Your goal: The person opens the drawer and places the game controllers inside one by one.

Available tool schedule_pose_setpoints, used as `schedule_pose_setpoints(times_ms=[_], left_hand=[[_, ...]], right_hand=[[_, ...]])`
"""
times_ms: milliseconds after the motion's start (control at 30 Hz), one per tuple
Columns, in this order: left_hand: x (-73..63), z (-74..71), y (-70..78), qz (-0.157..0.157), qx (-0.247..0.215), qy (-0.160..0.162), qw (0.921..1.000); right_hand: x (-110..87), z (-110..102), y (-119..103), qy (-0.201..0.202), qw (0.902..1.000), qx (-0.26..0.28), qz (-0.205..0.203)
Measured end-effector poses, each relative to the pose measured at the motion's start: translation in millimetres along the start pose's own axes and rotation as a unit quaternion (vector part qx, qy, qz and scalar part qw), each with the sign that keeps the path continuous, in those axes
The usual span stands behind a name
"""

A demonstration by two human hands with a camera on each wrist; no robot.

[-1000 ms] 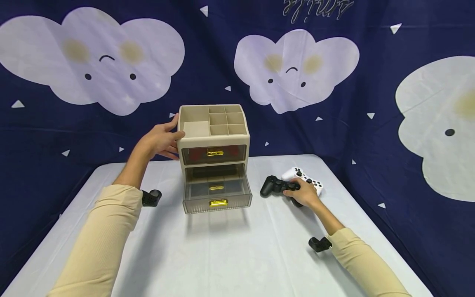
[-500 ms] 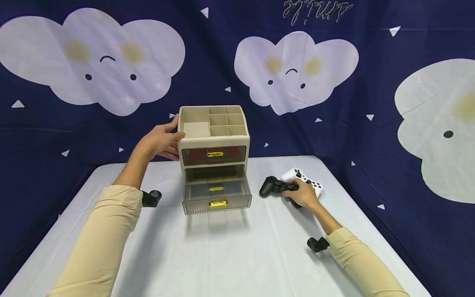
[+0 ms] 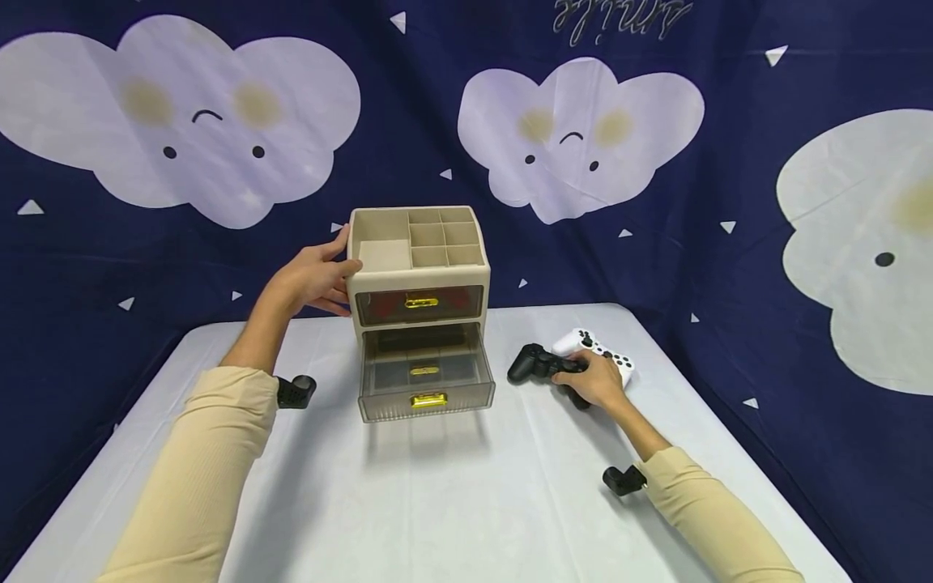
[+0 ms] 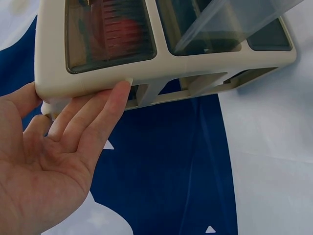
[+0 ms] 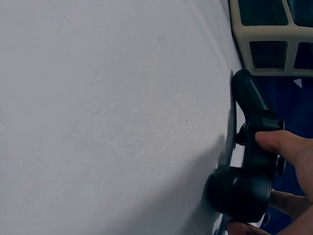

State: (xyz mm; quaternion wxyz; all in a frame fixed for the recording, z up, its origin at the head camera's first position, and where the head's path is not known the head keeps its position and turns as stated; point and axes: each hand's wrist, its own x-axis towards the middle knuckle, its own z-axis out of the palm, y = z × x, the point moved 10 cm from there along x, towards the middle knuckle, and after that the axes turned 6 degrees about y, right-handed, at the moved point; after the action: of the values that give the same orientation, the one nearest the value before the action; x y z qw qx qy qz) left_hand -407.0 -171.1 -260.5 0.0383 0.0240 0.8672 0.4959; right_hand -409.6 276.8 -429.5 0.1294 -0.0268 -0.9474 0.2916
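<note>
In the head view, a cream desktop drawer organizer [image 3: 419, 279] stands at the back of the table. Its middle drawer [image 3: 394, 405], smoky and clear with a gold handle, is pulled out. My left hand [image 3: 309, 279] rests against the organizer's left side, fingers fairly straight, thumb at the top rim. The left wrist view shows those fingertips [image 4: 120, 95] touching its side wall. To the right, my right hand [image 3: 599, 380] grips a black game controller [image 3: 535, 364] between thumb and fingers. A white game controller [image 3: 583, 338] lies just behind it, partly hidden by the hand.
The white-covered table [image 3: 437, 510] meets a dark blue cloth backdrop [image 3: 408, 97] printed with clouds. Divided compartments [image 3: 445, 235] form the organizer's top. Something red shows dimly inside the closed upper drawer [image 3: 386, 306]. The pulled-out drawer juts toward me.
The black controller and my right hand have shifted very slightly left. My left hand stays against the organizer, and the drawer stays pulled out.
</note>
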Motion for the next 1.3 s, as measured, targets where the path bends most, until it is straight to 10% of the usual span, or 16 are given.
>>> schedule_pose_setpoints(times_ms=[433, 1300], left_hand=[[1.7, -0.9, -2.1, -0.001, 0.003, -0.001, 1.0000], [0.2, -1.1, -0.7, 0.001, 0.009, 0.004, 0.9999]], right_hand=[[-0.9, -12, -12, -0.012, 0.9999, 0.004, 0.004], [-12.2, -90, -119, -0.018, 0.9951, 0.009, -0.097]])
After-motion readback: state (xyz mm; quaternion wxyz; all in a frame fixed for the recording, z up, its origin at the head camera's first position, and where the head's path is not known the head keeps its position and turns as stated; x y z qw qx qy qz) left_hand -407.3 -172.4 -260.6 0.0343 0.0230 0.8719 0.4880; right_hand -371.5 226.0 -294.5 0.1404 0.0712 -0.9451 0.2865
